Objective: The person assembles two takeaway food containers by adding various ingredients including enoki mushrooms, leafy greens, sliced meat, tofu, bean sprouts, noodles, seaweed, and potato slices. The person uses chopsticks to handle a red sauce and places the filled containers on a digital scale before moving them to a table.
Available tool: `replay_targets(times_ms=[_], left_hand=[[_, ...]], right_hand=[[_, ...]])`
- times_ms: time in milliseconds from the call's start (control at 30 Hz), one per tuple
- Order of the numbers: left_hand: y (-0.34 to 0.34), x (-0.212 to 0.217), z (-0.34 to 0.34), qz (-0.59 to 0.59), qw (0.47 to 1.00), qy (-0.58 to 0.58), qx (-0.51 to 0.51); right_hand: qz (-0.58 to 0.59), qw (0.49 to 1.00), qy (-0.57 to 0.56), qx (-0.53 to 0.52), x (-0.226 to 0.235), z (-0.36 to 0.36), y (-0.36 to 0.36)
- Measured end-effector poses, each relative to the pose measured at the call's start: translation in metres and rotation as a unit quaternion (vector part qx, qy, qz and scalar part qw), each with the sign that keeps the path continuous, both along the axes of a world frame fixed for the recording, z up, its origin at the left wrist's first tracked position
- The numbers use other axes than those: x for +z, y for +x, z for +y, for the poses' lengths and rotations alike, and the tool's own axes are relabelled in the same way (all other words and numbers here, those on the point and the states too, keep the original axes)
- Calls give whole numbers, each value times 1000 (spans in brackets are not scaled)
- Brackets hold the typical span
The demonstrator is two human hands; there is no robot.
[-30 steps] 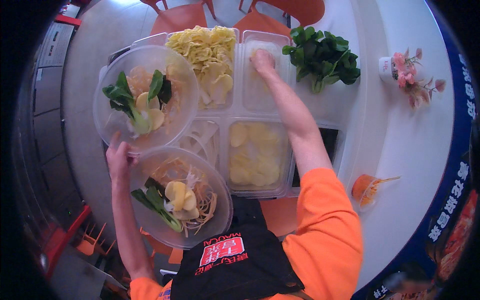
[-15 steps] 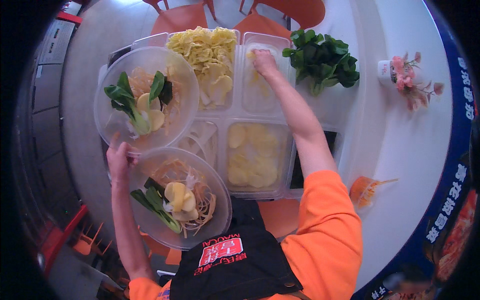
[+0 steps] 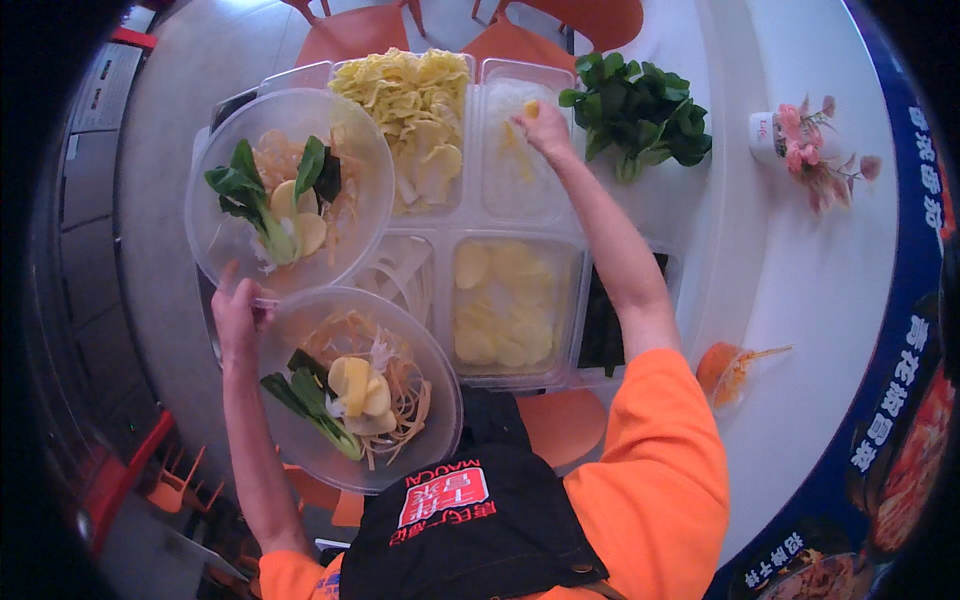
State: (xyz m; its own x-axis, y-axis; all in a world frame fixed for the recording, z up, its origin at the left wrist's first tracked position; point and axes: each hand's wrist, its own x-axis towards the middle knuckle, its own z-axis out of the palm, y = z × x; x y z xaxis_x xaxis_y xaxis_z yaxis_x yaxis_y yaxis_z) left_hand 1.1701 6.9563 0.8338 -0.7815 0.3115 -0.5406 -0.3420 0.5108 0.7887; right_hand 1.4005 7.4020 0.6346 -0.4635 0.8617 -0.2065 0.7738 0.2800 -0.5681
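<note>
Food strips — pale yellow ones — sit pinched in the closed fingertips of our right hand, which is lifted over the far clear tray holding a thin scatter of the same stuff. Our left hand has its fingers curled round the rim of the near bowl, right where that rim meets the far bowl; both bowls are clear plastic and hold greens, round pale slices and shredded orange strands. Beside the far tray lies a tray of yellow crinkled sheets, and nearer to us a tray of pale round slices and one of white strips. Leafy greens lie loose on the white counter to the right, near a small pot of pink flowers — and a small orange cup stands by our right elbow.
</note>
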Motion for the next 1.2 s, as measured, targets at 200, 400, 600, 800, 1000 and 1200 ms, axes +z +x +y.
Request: replay_targets(times_ms=[200,400,600,800,1000,1200], left_hand=[[-1,-3,0,-1,1000,0,7],[-3,-5,-6,6,1000,4,-4],[1,4,1,20,1000,-1,0],[1,9,8,18,1000,5,-3],[-9,-2,2,43,998,-26,-39],[-11,9,9,31,999,-12,-20]], right_hand=[[-129,991,-28,-22,-48,-35,-12],[-1,996,-79,-38,-23,-18,7],[122,959,-238,-91,17,-12,42],[124,957,-234,-114,65,-30,42],[344,892,-253,147,238,-150,44],[201,848,-332,361,281,-311,17]])
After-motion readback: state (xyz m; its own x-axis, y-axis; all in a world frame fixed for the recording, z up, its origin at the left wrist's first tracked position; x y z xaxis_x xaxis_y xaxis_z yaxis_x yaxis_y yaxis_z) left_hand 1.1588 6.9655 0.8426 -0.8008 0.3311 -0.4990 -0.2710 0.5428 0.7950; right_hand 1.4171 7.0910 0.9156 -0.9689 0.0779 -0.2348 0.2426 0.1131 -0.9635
